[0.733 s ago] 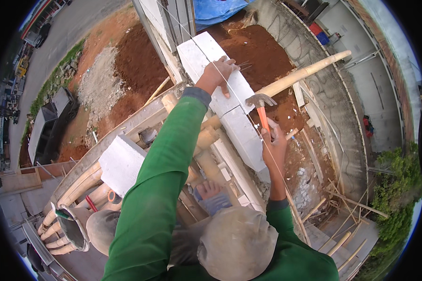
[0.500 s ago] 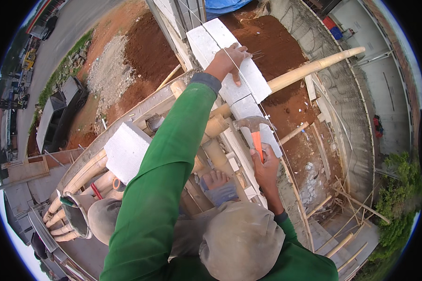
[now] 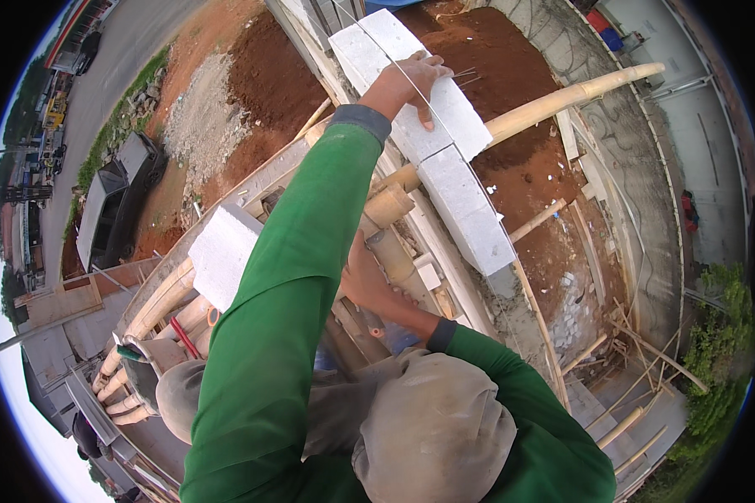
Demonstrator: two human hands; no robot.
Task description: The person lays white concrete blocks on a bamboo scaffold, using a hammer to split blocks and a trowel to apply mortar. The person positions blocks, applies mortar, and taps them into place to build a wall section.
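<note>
My left hand (image 3: 413,84) grips a white lightweight block (image 3: 445,117) on the wall, fingers over its upper surface and thumb lower down. A taut string line (image 3: 403,71) runs along the block, passing by the hand. Another white block (image 3: 466,210) continues the row toward me, its near end bare. My right hand (image 3: 369,281) is beneath my left forearm, above the scaffold poles; the forearm hides its fingers, so I cannot make out what it holds. No hammer shows.
A loose white block (image 3: 224,256) lies left of my left arm on bamboo poles (image 3: 155,310). Near it hangs a bucket (image 3: 143,377). A thick bamboo pole (image 3: 575,101) juts out right of the wall. Red soil (image 3: 520,75) lies below; a parked vehicle (image 3: 113,201) stands left.
My right hand has moved left, from the near end of the block row to under my left forearm. The orange-handled hammer it held has gone from sight. My left hand stays on the block.
</note>
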